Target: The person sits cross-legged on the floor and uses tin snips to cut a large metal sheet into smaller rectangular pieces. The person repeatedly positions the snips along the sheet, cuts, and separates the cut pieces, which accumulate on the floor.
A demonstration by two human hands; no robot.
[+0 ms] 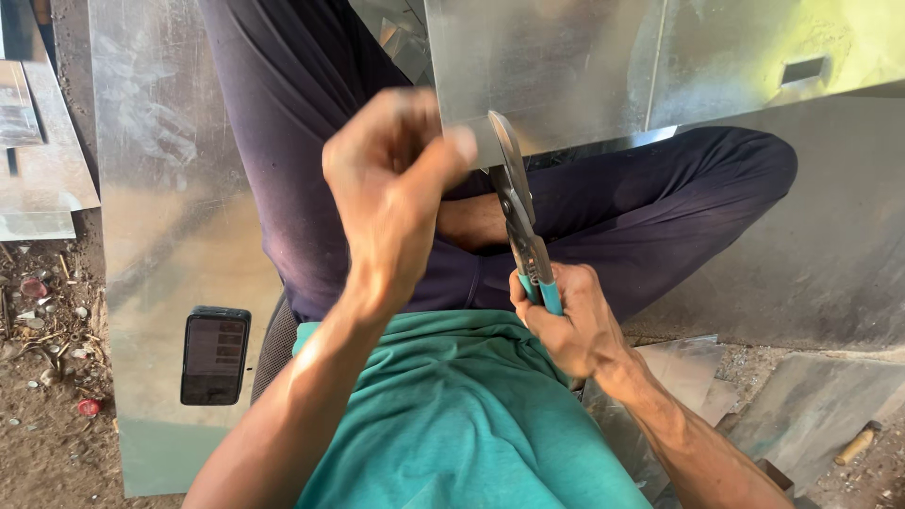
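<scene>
Head view, looking down at a seated person's lap. The right hand (pixel 570 320) is clamped around the teal handles of tin snips (pixel 517 212), whose blades point up and away to the lower edge of a metal sheet (pixel 556 66). The left hand (pixel 396 184), just left of the blades, is closed in a fist, thumb pinching that same edge; its motion blurs it. Beneath both hands lie crossed legs in dark trousers (pixel 660 203) and a teal shirt (pixel 452 415). Well left of the left hand, a dark phone (pixel 215 355) lies on another sheet on the ground. Right of the right hand lie metal offcuts (pixel 688 372). At the far left edge is littered dirt (pixel 42 330).
</scene>
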